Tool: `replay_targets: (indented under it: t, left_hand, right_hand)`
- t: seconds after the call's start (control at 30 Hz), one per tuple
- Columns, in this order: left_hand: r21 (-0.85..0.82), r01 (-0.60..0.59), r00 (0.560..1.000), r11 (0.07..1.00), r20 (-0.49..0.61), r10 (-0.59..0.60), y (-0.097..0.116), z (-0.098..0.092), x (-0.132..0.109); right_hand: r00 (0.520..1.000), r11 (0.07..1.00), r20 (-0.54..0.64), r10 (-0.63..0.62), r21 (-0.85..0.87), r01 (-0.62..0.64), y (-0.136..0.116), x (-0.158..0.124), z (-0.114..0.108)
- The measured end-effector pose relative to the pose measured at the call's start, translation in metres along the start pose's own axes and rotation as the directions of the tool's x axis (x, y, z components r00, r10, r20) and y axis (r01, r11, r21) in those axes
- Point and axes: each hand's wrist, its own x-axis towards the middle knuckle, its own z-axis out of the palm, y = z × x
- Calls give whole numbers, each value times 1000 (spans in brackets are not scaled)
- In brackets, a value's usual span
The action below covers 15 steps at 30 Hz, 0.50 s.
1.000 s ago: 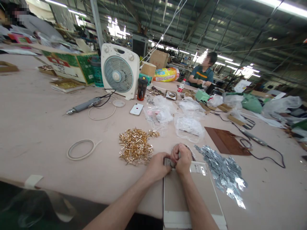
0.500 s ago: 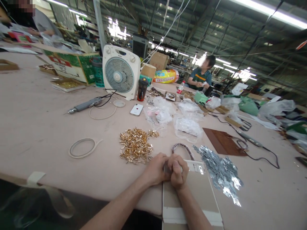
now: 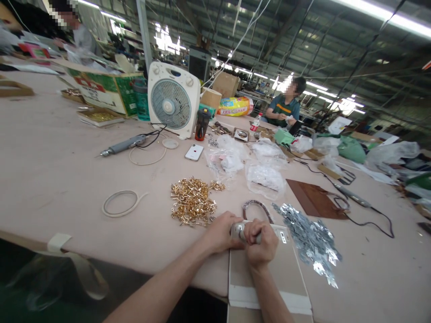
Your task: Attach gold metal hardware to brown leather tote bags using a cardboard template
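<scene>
A flat beige bag panel (image 3: 286, 276) with pale edges lies at the table's front, overhanging the edge. Beyond its far edge curves a brown handle (image 3: 257, 204) that looks wrapped in film. My left hand (image 3: 224, 231) grips the panel's far left corner, thumb on top. Just right of it, my right hand (image 3: 261, 242) is closed in a fist around a small tool with a greyish handle end; the fingers hide most of it. A slotted metal plate (image 3: 283, 237) sits on the panel's far right corner. Left of the hands is a heap of gold-coloured hardware (image 3: 192, 202).
Silver metal plates (image 3: 311, 242) are piled right of the panel. Farther back are plastic bags (image 3: 264, 179), a phone (image 3: 194, 152), a fan (image 3: 173, 101) and a corded power tool (image 3: 124, 146). A tape roll (image 3: 120, 204) lies left, a brown leather piece (image 3: 311, 199) right. One person sits across.
My right hand has shifted right, apart from my left hand, and its fist has turned. My left hand stays at the panel's corner. The camera view has swung slightly left.
</scene>
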Motion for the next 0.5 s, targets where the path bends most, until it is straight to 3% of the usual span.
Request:
replay_targets:
  t: [0.2, 0.37, 0.5]
  left_hand:
    - [14, -35, 999, 999, -1, 35, 5, -3, 1]
    - [47, 4, 1000, 999, -11, -3, 7, -3, 1]
    - [20, 10, 1000, 1000, -2, -10, 6, -3, 1]
  right_hand:
    - [989, 964, 125, -76, -244, 105, 14, 5, 0]
    - [994, 944, 81, 68, -327, -37, 20, 23, 7]
    - [980, 963, 54, 192, -201, -178, 9, 38, 12]
